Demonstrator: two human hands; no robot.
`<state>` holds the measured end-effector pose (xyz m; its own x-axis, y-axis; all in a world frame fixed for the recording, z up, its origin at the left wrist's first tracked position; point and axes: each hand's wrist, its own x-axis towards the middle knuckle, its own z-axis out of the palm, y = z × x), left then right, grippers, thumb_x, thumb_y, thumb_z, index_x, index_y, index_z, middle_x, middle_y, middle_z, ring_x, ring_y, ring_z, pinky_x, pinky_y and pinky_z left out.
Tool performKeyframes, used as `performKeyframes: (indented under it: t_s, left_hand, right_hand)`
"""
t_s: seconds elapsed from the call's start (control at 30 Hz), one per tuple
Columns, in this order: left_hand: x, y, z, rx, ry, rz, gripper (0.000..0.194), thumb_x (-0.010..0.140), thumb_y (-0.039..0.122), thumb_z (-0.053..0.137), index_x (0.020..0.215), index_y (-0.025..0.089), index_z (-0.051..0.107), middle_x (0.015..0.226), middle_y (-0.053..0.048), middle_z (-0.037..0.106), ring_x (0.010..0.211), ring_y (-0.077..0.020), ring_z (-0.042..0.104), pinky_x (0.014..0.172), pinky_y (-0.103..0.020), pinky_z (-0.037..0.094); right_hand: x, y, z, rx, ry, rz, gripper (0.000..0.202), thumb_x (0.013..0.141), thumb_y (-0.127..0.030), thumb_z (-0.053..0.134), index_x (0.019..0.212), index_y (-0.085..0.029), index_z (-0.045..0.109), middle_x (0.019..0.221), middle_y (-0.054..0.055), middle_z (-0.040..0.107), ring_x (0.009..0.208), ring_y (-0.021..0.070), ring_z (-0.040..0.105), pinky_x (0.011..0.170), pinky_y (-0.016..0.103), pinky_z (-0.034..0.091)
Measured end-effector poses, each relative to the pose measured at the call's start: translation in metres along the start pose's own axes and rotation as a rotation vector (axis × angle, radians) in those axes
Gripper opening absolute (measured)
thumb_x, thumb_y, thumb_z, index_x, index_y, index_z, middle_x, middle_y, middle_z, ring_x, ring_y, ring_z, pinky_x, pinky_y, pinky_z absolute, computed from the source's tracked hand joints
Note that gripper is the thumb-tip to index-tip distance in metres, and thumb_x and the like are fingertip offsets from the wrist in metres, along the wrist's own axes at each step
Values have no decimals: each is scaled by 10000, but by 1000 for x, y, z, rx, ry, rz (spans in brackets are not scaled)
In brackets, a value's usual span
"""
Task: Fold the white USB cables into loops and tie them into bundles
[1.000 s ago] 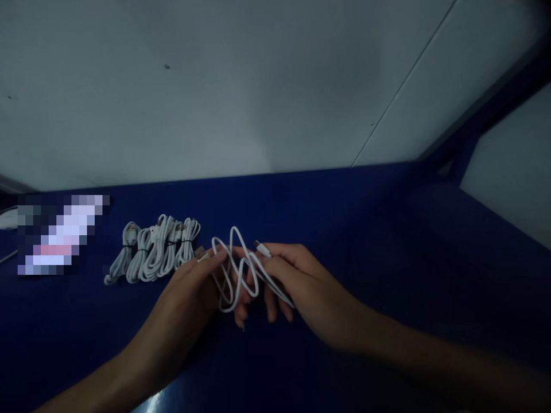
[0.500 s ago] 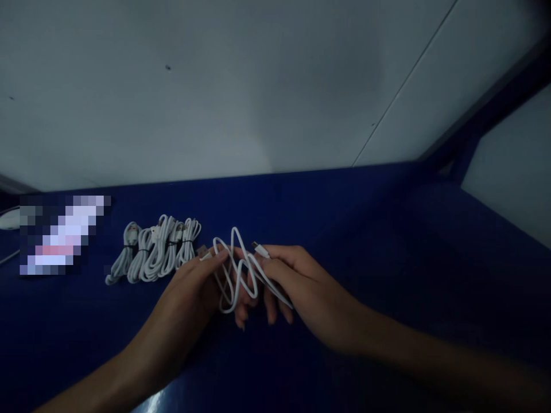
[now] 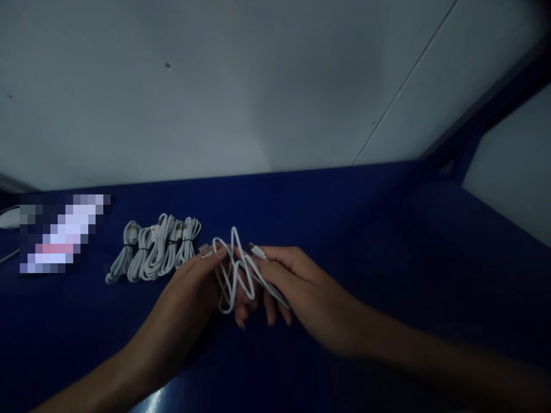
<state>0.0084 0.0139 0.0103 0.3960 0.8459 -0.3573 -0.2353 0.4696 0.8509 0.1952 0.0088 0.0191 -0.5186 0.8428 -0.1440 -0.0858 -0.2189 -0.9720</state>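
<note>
Between my two hands hangs a white USB cable (image 3: 236, 275) in loose, zigzagging loops. My left hand (image 3: 189, 292) is closed on it, thumb on top, with the flat USB plug (image 3: 205, 250) sticking out past the thumb. My right hand (image 3: 301, 281) pinches the other end, and the small connector (image 3: 257, 250) points up and left from its thumb and forefinger. Some lower fingers of both hands hang loosely below the loops. To the left on the blue surface lie several white cable bundles (image 3: 157, 249), coiled and bound with dark ties.
A blue table (image 3: 344, 229) spreads under my hands and meets a grey wall panel (image 3: 215, 115) behind. A blurred-out, bright-screened item (image 3: 64, 235) lies at the left, beside a white object (image 3: 9, 218) at the frame edge. A blue frame post (image 3: 469, 149) stands at the right.
My right hand and the small connector have shifted slightly left, bringing the loops a little closer together. Both hands keep their hold, and the bundles have not moved.
</note>
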Motion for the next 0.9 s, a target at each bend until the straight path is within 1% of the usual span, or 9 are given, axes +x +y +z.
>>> performKeyframes:
  t_s: [0.1, 0.17, 0.3, 0.37, 0.5, 0.67, 0.77, 0.9]
  left_hand:
    - [0, -1, 1, 9, -1, 26, 432, 1106, 409, 527, 926, 122, 795, 746, -108, 746, 609, -206, 698, 578, -277, 602]
    - [0, -1, 0, 12, 25, 15, 421, 1098, 401, 548, 884, 128, 786, 716, -95, 736, 595, -198, 692, 585, -277, 612]
    - [-4, -1, -1, 9, 125, -37, 256, 1052, 370, 655, 953, 167, 776, 683, -63, 748, 573, -193, 697, 550, -258, 599]
    - [-6, -1, -1, 20, 141, -49, 211, 1033, 371, 700, 974, 181, 771, 674, -50, 754, 564, -180, 692, 540, -237, 586]
    - [-8, 1, 0, 36, 104, -48, 227, 1022, 404, 740, 932, 195, 745, 657, -28, 744, 559, -154, 681, 559, -211, 581]
    - [-6, -1, -2, 29, 87, -26, 133, 1020, 346, 730, 999, 215, 722, 672, -6, 743, 545, -147, 686, 543, -205, 580]
    - [-6, -2, -2, 36, 78, -22, 115, 1021, 328, 721, 1011, 215, 704, 660, -3, 743, 525, -136, 675, 535, -191, 568]
    - [-8, 0, -1, 69, 64, -14, 140, 1032, 361, 718, 1001, 226, 695, 652, 7, 747, 538, -131, 682, 548, -182, 567]
  right_hand:
    - [-2, 1, -2, -97, -5, 30, 429, 1182, -341, 396, 831, -201, 597, 824, 9, 736, 660, 106, 600, 561, 221, 441]
    - [-4, 3, -2, -177, 4, 44, 408, 1179, -354, 419, 855, -200, 614, 838, 16, 737, 686, 122, 619, 583, 238, 458]
    - [-7, 3, -1, -272, 4, 14, 366, 1175, -365, 453, 927, -198, 664, 862, 27, 739, 725, 140, 643, 646, 266, 494]
    - [-7, 1, -1, -301, -4, 4, 353, 1176, -355, 454, 943, -200, 669, 882, 29, 746, 736, 142, 647, 667, 272, 503]
    - [-7, 0, -1, -329, -11, 5, 345, 1177, -342, 448, 949, -201, 666, 861, 25, 737, 730, 146, 644, 671, 278, 508]
    - [-8, 2, -2, -347, -17, 8, 340, 1175, -346, 448, 962, -200, 670, 809, 23, 718, 731, 159, 648, 667, 289, 511]
    - [-8, 2, -2, -355, -23, 15, 347, 1178, -367, 441, 964, -205, 661, 835, 28, 730, 757, 162, 670, 681, 290, 525]
    - [-8, 0, -2, -400, -27, 22, 363, 1181, -384, 427, 940, -212, 636, 893, 23, 750, 788, 154, 689, 722, 292, 541]
